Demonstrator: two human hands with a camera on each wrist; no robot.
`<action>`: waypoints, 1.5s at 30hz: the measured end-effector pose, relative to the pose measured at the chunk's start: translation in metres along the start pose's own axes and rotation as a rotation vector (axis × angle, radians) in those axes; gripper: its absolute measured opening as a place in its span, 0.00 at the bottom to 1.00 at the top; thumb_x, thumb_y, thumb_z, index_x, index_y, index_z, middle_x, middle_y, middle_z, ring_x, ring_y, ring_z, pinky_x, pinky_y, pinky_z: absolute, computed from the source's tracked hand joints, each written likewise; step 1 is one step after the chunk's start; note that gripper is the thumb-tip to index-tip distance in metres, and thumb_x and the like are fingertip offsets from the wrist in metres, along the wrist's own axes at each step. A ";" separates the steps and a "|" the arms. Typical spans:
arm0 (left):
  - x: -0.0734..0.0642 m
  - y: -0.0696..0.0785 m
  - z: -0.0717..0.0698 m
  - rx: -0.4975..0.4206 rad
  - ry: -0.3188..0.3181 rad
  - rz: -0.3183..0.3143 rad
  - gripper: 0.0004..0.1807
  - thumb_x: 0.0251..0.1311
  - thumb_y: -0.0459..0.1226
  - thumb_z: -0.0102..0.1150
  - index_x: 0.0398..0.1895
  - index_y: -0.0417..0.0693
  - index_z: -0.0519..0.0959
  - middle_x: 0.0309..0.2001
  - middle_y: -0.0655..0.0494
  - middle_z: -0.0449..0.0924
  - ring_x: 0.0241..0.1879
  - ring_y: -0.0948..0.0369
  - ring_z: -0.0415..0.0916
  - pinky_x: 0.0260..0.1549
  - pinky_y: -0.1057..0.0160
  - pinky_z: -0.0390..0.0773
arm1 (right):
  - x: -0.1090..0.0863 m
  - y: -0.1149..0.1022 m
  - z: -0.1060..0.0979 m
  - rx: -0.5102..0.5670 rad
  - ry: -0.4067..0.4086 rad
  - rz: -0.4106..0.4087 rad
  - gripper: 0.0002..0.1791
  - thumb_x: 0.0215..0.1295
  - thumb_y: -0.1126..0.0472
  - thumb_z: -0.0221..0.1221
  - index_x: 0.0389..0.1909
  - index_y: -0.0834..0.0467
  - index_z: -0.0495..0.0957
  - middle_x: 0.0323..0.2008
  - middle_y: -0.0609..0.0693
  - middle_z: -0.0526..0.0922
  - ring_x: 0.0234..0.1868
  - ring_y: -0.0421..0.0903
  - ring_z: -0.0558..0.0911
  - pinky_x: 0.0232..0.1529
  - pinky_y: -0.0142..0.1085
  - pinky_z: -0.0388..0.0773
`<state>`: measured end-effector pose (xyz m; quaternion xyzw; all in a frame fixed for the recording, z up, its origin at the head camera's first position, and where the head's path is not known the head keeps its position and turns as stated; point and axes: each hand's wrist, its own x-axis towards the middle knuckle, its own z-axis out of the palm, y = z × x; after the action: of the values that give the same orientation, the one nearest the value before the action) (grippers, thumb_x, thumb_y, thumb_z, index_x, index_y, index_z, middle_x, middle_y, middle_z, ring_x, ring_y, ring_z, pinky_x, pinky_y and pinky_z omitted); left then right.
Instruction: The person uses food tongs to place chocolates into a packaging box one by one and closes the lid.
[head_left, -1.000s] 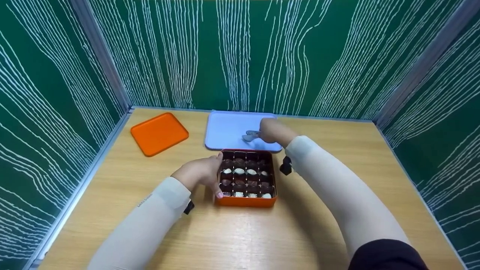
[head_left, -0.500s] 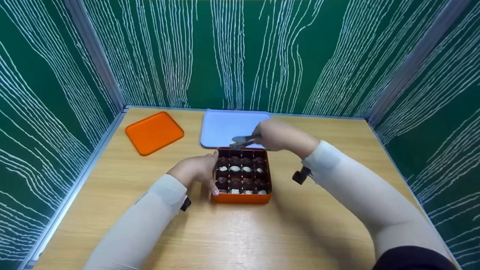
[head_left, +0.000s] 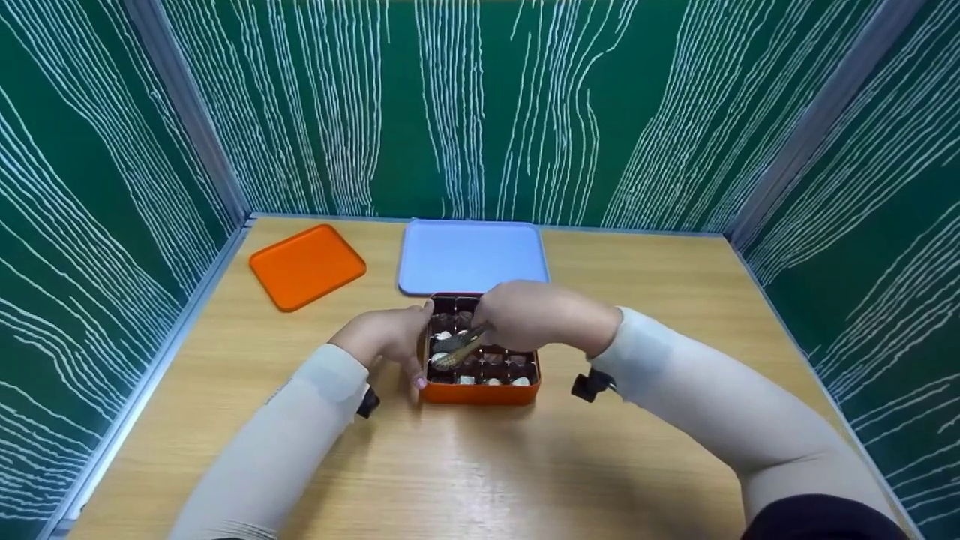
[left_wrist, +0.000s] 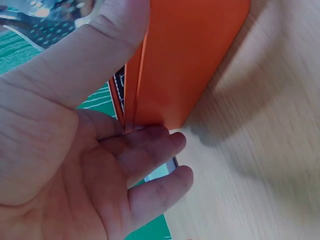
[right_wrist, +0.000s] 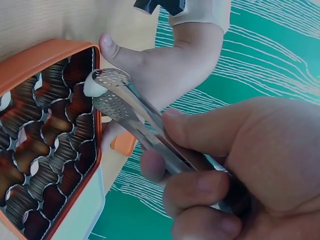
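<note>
An orange box stands on the table, its dark compartments bearing brown and white chocolates. My left hand grips the box's left side, thumb at the near corner and fingers at the far one. In the left wrist view, the thumb and index finger touch the orange wall. My right hand holds metal tongs with perforated tips, pinched between thumb and fingers. The tips reach into the box's left column, around a white chocolate. In the head view the right hand covers the box's upper right.
Behind the box lies a pale blue tray. An orange tray sits at the back left of the wooden table. Green panels with white lines enclose the back and both sides.
My right hand has brought the tongs from above the blue tray toward me and down into the box's left column. The left hand stays on the box; the view has shifted slightly.
</note>
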<state>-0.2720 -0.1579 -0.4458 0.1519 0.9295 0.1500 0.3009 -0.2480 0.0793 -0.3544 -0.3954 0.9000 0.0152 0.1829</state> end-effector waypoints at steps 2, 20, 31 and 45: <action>0.000 -0.003 0.002 -0.012 0.012 0.011 0.88 0.47 0.48 0.94 0.95 0.46 0.30 0.94 0.35 0.38 0.92 0.38 0.47 0.92 0.37 0.51 | 0.004 -0.003 0.002 -0.031 -0.016 -0.009 0.08 0.82 0.59 0.67 0.47 0.54 0.94 0.35 0.47 0.91 0.33 0.46 0.85 0.47 0.44 0.92; -0.002 -0.003 0.003 -0.082 0.032 0.003 0.90 0.43 0.40 0.97 0.96 0.51 0.30 0.95 0.39 0.43 0.91 0.40 0.54 0.91 0.34 0.54 | 0.032 -0.044 -0.003 -0.154 -0.181 0.114 0.04 0.82 0.59 0.67 0.46 0.54 0.90 0.33 0.50 0.89 0.35 0.50 0.86 0.53 0.41 0.91; -0.006 -0.003 0.004 -0.139 0.011 0.113 0.90 0.42 0.32 0.96 0.95 0.47 0.29 0.95 0.40 0.38 0.93 0.41 0.46 0.92 0.34 0.49 | 0.047 -0.062 -0.001 -0.215 -0.198 0.140 0.27 0.83 0.53 0.67 0.78 0.55 0.80 0.46 0.49 0.93 0.39 0.49 0.89 0.60 0.46 0.94; -0.001 -0.007 0.007 -0.117 0.053 0.108 0.91 0.40 0.34 0.97 0.95 0.44 0.31 0.91 0.34 0.56 0.85 0.40 0.65 0.91 0.37 0.57 | 0.025 -0.037 -0.024 -0.140 -0.213 0.124 0.36 0.74 0.26 0.65 0.44 0.58 0.90 0.36 0.50 0.91 0.37 0.48 0.85 0.54 0.47 0.91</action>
<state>-0.2679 -0.1630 -0.4534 0.1799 0.9173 0.2239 0.2760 -0.2444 0.0318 -0.3357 -0.3467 0.8950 0.1310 0.2480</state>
